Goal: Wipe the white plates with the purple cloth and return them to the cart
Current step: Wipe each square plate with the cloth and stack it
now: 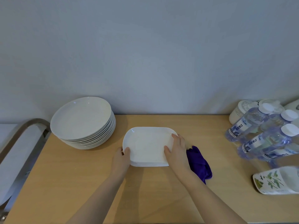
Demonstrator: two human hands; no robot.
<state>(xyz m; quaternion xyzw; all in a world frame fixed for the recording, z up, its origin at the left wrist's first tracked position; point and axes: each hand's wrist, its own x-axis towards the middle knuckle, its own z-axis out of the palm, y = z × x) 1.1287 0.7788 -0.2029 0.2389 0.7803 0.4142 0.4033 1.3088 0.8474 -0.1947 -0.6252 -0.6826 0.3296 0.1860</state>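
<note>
A: What do we have in the middle of the frame?

B: A small stack of white rectangular plates (148, 145) with rounded corners, lying on the wooden table (80, 178). We can see at least two edges under the top one at its lower side.

A: And our hands?

B: Both are on that stack. The left hand (122, 156) grips the lower left corner, thumb over the rim and the fingers behind the edge. The right hand (177, 151) clamps the right edge, thumb on the plate's inner face and a finger curled over the upper right corner.

A: Where is the purple cloth (199, 164)?

B: Crumpled on the table just right of the plates, partly hidden behind our right wrist. Neither hand holds it.

A: Other plates?

B: A tall stack of round white plates (83, 122) stands at the left of centre, against the grey wall (145, 46), apart from the rectangular ones.

A: And at the edges?

B: At the far left, a curved metal rail (21, 126). On the right, several clear water bottles (262, 135) with white caps, a white jar (237, 113) behind them, and at the lower right a white container with green leaf print (275, 181) lying on its side.
</note>
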